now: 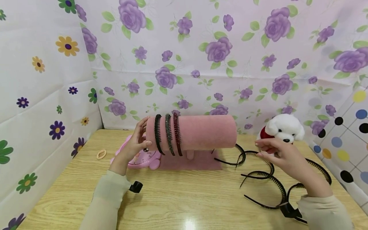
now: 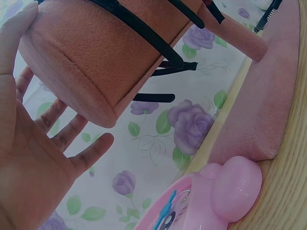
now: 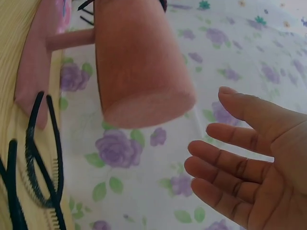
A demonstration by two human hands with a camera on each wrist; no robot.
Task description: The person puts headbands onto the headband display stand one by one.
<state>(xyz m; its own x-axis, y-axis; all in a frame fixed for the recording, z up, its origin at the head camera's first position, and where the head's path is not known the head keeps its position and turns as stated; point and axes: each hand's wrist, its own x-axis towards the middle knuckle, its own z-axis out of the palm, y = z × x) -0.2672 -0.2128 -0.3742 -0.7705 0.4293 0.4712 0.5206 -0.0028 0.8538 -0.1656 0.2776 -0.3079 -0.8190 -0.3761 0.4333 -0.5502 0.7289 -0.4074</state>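
Observation:
A pink plush headband stand (image 1: 207, 131) with a horizontal roll stands on the table. Three headbands circle the roll's left part: a black headband (image 1: 158, 134), a dark glittery headband (image 1: 169, 134) and a red-and-black headband (image 1: 177, 134). My left hand (image 1: 134, 145) is at the roll's left end, fingertips at its edge; in the left wrist view its fingers (image 2: 98, 152) are spread and fairly straight. To the right of the roll, my right hand (image 1: 283, 156) hovers with loosely bent fingers and holds nothing. Black toothed headbands (image 1: 276, 182) lie on the table below it.
A white plush dog (image 1: 284, 127) sits at the back right, behind the right hand. A pink clock (image 1: 146, 159) lies by the stand's left side, partly under the left hand. Farther left is a small beige ring (image 1: 101, 154). Flowered cloth (image 1: 195, 73) hangs behind the table.

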